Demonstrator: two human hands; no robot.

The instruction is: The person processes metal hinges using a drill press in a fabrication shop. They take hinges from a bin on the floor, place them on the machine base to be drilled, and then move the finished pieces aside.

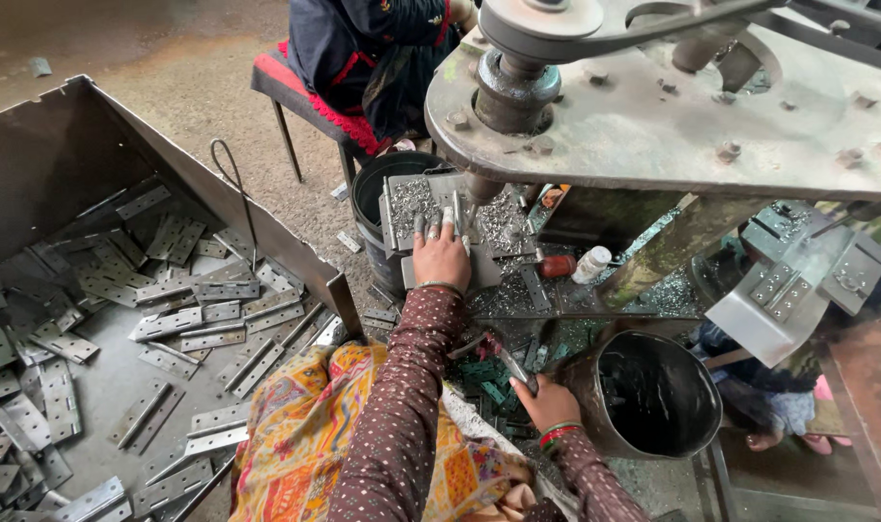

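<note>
My left hand [441,256] lies flat, fingers spread, pressing a flat grey metal hinge [457,215] on the shaving-strewn jig [402,208]; its long axis runs away from me under the spindle [483,186]. My right hand [545,401] pinches a thin dark lever [511,365] beside a black bucket [653,394].

We count two hands, the left hand [441,259] and the right hand [547,402]; two buckets, one black bucket [382,184] and one metal bucket [653,394]; one bin [54,155] of hinges [179,324], too many to count; two small bottles [576,264].
</note>
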